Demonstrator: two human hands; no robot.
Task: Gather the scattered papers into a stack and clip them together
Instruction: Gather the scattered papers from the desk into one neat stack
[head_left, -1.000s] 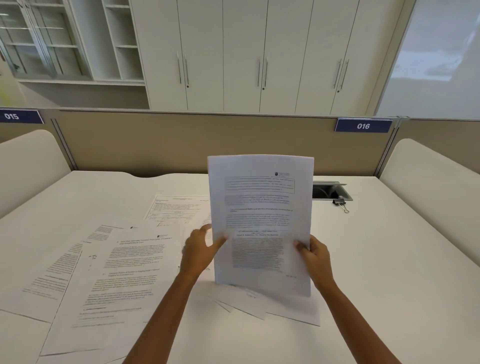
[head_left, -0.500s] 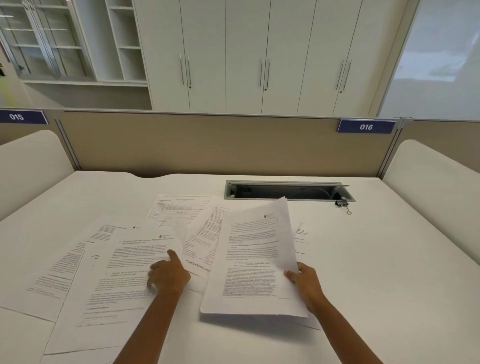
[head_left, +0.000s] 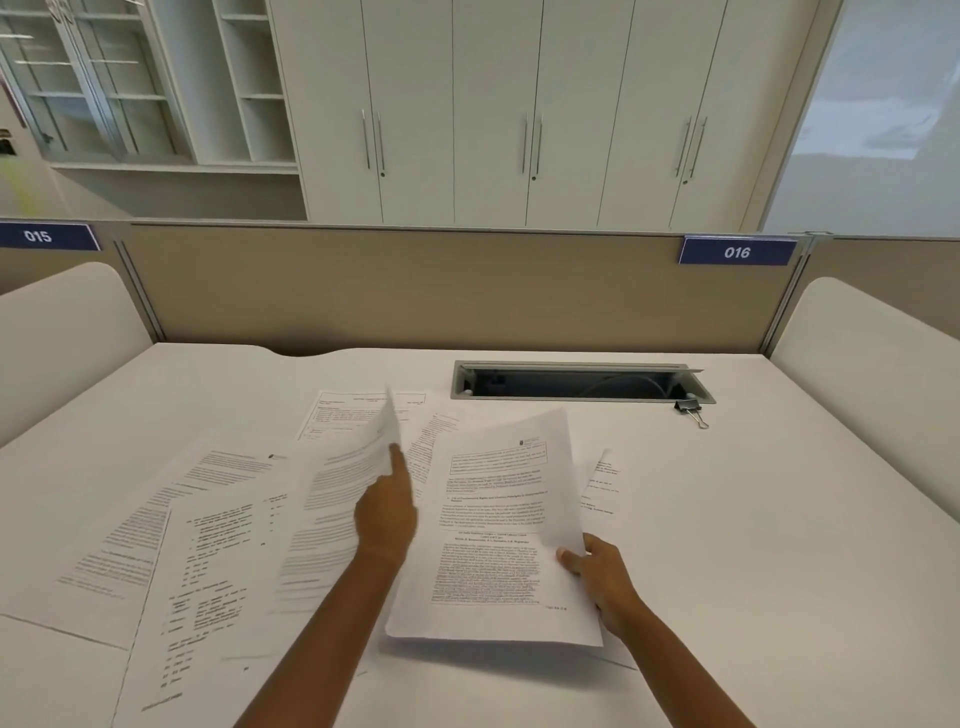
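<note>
Straight ahead in the head view, the stack (head_left: 498, 525) of gathered pages is held just above the white tabletop (head_left: 779, 545), printed side up. Its long axis runs away from the person, with the top edge towards the beige partition (head_left: 415, 286) and leaning a little to the right. The near edge hangs clear of the surface and casts a shadow beneath it. The right hand (head_left: 605, 582) grasps the stack at its lower right edge, thumb (head_left: 569, 558) pressed on the printed face and the other fingers tucked underneath, out of sight. The left hand (head_left: 387, 514) is just left of the stack and grips a loose sheet (head_left: 337, 499) by its right edge. The index finger (head_left: 399, 462) lies straight along the paper and the other fingers are folded; the thumb is hidden. That sheet is blurred and curls upward, its far right corner lifted highest while its left part lies over the scattered papers (head_left: 156, 545). These papers fan out across the left half of the tabletop, overlapping at differing angles, most with their long axes running roughly away from the person. More pages lie under and beyond the stack, and one of them pokes out at its right side (head_left: 602, 483). A black binder clip (head_left: 691, 410) lies well apart from both hands — just beside the right end of the open cable tray (head_left: 576, 382) set into the tabletop.
</note>
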